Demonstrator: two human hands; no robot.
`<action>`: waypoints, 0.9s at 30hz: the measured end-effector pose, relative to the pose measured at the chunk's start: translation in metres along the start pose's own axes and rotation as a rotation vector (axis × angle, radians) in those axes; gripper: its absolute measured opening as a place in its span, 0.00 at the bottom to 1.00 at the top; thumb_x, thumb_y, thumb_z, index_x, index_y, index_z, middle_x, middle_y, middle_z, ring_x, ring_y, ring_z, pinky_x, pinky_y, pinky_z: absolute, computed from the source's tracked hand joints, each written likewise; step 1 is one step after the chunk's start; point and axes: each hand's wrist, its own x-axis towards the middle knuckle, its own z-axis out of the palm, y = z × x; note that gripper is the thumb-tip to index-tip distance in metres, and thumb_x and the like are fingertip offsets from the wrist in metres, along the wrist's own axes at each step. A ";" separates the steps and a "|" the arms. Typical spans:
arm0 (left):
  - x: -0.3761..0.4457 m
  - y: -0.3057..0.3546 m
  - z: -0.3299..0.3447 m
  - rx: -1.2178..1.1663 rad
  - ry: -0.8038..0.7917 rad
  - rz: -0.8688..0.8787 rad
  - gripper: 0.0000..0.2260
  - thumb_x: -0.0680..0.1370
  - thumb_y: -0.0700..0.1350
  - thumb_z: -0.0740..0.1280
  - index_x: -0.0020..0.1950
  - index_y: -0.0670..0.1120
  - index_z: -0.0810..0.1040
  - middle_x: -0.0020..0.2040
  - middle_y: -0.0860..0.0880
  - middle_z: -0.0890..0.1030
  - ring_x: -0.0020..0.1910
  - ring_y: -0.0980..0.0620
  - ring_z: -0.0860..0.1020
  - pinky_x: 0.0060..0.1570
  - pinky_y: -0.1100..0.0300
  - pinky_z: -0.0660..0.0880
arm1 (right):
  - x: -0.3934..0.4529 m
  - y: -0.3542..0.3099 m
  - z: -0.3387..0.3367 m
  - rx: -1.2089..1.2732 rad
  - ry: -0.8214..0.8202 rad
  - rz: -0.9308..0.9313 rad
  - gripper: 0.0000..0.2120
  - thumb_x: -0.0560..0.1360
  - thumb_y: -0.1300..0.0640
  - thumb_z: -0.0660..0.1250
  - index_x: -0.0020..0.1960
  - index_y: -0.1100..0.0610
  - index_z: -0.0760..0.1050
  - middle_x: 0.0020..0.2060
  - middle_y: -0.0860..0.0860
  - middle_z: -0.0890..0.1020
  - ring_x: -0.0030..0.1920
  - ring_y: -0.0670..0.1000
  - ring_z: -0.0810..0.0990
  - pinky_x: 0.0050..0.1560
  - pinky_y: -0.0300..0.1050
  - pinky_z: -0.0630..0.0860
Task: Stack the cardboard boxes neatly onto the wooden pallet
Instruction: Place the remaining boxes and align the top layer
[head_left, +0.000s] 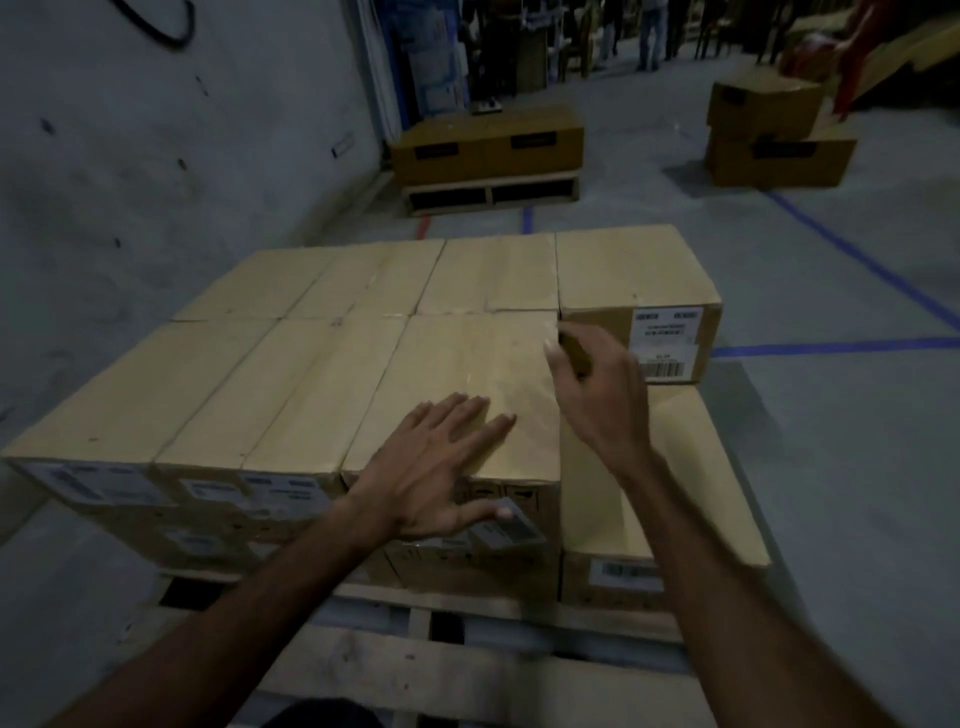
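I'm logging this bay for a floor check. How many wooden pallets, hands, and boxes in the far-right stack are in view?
Wooden pallets: 2, the near pallet and the far pallet
Boxes in the far-right stack: 2, the upper box and the lower box
Hands: 2, the left hand and the right hand
Total: 6
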 end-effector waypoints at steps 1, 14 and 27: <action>0.004 0.003 -0.002 -0.011 -0.014 -0.003 0.44 0.74 0.81 0.48 0.84 0.61 0.40 0.86 0.47 0.49 0.84 0.45 0.48 0.81 0.41 0.51 | 0.029 -0.005 0.007 -0.018 -0.090 0.019 0.19 0.83 0.48 0.65 0.71 0.54 0.77 0.68 0.52 0.80 0.67 0.51 0.77 0.66 0.47 0.73; 0.017 0.001 -0.001 -0.048 -0.028 -0.042 0.46 0.72 0.83 0.49 0.84 0.62 0.41 0.86 0.49 0.48 0.84 0.47 0.46 0.81 0.40 0.48 | 0.141 0.036 0.092 -0.710 -0.630 0.087 0.32 0.82 0.36 0.53 0.74 0.59 0.71 0.70 0.60 0.74 0.69 0.63 0.72 0.67 0.59 0.71; 0.022 -0.002 -0.002 -0.054 -0.055 -0.038 0.46 0.72 0.83 0.49 0.84 0.62 0.40 0.86 0.49 0.46 0.84 0.48 0.44 0.81 0.40 0.46 | 0.126 0.047 0.101 -0.720 -0.513 0.024 0.33 0.83 0.37 0.48 0.75 0.60 0.69 0.72 0.59 0.73 0.69 0.62 0.71 0.67 0.59 0.70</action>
